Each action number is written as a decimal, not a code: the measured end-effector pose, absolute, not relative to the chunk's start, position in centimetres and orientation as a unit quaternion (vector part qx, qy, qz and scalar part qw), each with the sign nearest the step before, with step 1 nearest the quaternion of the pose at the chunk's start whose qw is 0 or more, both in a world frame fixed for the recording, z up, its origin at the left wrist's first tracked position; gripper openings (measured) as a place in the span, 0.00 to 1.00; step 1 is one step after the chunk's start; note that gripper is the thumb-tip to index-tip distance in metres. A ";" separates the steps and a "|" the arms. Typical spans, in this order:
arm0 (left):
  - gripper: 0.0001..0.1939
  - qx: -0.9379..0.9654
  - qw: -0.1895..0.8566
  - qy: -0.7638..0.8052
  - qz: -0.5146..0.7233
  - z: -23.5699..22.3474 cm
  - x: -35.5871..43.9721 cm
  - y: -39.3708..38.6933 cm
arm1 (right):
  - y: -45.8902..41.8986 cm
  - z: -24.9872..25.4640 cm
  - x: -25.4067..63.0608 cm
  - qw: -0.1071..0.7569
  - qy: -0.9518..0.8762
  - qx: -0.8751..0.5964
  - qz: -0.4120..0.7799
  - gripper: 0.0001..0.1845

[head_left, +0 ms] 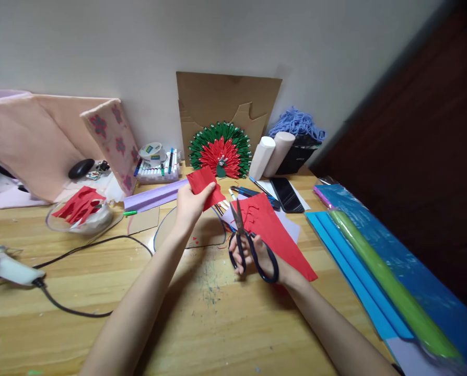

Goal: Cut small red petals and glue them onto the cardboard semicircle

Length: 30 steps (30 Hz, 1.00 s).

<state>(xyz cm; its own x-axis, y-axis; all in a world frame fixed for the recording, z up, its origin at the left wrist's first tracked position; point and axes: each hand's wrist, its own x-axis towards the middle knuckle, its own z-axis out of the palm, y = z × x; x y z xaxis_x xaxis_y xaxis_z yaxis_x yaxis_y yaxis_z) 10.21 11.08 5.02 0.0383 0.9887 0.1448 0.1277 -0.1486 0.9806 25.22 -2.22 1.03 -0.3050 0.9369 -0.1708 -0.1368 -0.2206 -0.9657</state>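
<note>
My left hand (194, 201) pinches a small piece of red paper (204, 183) above the table, its right edge cut unevenly. In my right hand (257, 256) is a pair of scissors (239, 224) with black handles, blades slightly parted and pointing up and away from me. The blades are apart from the held piece. Under the scissors lies a larger red sheet (272, 230) with small red scraps on it. Below my left hand is a cardboard piece (171, 235) with a blue outlined edge, partly hidden by my forearm. Behind stands a red and green peacock-like fan (221, 151).
A cardboard panel (229, 94) leans on the wall. At left are a bowl of red scraps (79, 211), a marker box (159, 169) and a white corded tool (12, 266). A phone (287, 195) and a green roll (386, 282) lie right.
</note>
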 end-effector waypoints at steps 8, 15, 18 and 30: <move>0.18 0.605 0.492 0.440 0.445 5.5 11.4 9.5 | -2.5 0.6 24.4 0.390 -0.466 -0.447 0.656 0.42; 0.16 0.603 0.486 0.469 0.424 5.4 12.1 9.0 | -2.0 1.1 24.2 0.419 -0.411 -0.483 0.650 0.40; 0.16 0.598 0.494 0.474 0.418 5.3 11.9 9.3 | -1.9 1.3 24.0 0.420 -0.398 -0.495 0.648 0.38; 0.19 0.592 0.550 0.444 0.387 5.3 11.8 9.0 | -1.6 0.5 23.8 0.449 -0.369 -0.473 0.663 0.40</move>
<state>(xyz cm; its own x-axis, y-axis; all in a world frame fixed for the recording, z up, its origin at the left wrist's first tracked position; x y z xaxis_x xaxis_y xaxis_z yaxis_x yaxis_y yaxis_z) 11.82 9.03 5.28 0.3058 0.9516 -0.0303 0.1006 -0.0007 0.9949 23.80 -1.62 0.51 -0.1505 0.9432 -0.2960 -0.2461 -0.3258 -0.9129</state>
